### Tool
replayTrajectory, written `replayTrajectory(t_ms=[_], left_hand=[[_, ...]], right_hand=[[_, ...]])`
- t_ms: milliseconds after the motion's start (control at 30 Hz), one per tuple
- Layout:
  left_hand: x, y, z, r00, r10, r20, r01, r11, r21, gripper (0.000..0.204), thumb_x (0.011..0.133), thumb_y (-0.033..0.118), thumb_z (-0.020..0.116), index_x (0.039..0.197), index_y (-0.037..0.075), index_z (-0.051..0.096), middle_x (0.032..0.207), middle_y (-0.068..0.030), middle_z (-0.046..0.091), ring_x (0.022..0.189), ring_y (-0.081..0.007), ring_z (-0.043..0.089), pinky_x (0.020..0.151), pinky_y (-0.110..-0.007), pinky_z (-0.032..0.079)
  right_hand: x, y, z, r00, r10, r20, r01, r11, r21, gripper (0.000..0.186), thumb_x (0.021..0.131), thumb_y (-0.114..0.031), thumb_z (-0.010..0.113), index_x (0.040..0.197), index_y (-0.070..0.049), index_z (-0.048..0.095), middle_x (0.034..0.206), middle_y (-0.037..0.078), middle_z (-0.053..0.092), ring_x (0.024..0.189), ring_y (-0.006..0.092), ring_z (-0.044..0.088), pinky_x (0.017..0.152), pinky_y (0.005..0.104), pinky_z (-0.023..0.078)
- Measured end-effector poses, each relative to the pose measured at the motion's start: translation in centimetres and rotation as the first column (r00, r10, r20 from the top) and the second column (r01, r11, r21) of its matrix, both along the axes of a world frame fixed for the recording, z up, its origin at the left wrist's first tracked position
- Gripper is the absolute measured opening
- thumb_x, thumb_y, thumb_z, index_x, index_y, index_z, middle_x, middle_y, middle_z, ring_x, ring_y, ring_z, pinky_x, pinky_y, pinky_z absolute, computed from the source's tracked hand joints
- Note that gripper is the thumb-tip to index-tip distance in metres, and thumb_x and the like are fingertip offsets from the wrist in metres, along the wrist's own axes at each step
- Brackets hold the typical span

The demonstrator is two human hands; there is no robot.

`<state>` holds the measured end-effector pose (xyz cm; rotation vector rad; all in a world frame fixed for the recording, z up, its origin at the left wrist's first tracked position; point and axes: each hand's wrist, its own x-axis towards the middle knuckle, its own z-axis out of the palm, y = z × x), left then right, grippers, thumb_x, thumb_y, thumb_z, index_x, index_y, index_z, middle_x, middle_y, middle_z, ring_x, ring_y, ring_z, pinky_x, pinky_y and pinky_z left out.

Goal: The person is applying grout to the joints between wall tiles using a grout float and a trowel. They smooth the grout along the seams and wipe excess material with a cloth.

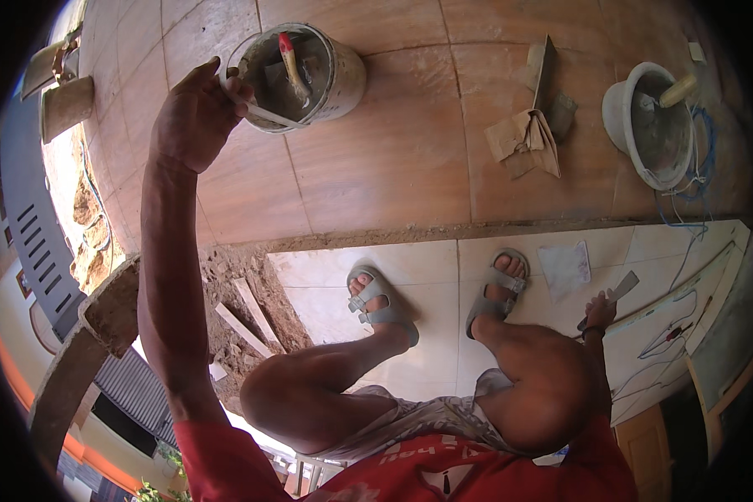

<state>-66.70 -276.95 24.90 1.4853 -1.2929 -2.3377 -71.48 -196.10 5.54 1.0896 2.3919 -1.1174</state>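
Observation:
My left hand reaches far forward, its fingers closed on the pale handle of a bucket at the bucket's left rim. The bucket is whitish and smeared, with murky grey contents. A brush with a red-tipped handle leans inside it. In my right hand, low beside my right knee, is a putty knife with its flat grey blade pointing up and right. Fingers wrap its dark handle.
A white basin holding grey material stands at far right, near blue cord. Crumpled brown cardboard lies on the brown tiles. White tiles lie under my sandals. Wood strips rest on rubble at left.

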Motion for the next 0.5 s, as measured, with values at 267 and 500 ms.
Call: replayTrajectory(t_ms=[267, 500], left_hand=[[1.2, -1.3, -1.9, 0.961, -0.233, -0.146, 0.224, 0.972, -0.074, 0.021, 0.097, 0.022, 0.054, 0.088, 0.003, 0.057, 0.085, -0.0075, 0.063, 0.086, -0.0205, 0.061, 0.083, -0.032, 0.048], [5.5, -0.1, -1.9, 0.972, -0.123, 0.198, 0.207, 0.849, -0.485, 0.048, 0.097, 0.030, 0.055, 0.126, -0.007, 0.047, 0.115, -0.0153, 0.061, 0.109, -0.0240, 0.058, 0.096, -0.037, 0.045]], right_hand=[[-5.3, -21.4, 9.2, 0.078, 0.993, 0.094, -0.943, 0.104, -0.317, 0.056, 0.080, 0.000, 0.052, 0.135, -0.001, 0.046, 0.121, 0.026, 0.059, 0.116, 0.0422, 0.054, 0.100, 0.0421, 0.042], [-9.4, -32.6, 5.7, -0.499, 0.864, -0.072, -0.717, -0.458, -0.525, 0.055, 0.078, -0.001, 0.054, 0.132, -0.005, 0.051, 0.119, 0.022, 0.061, 0.111, 0.0402, 0.056, 0.097, 0.0437, 0.045]])
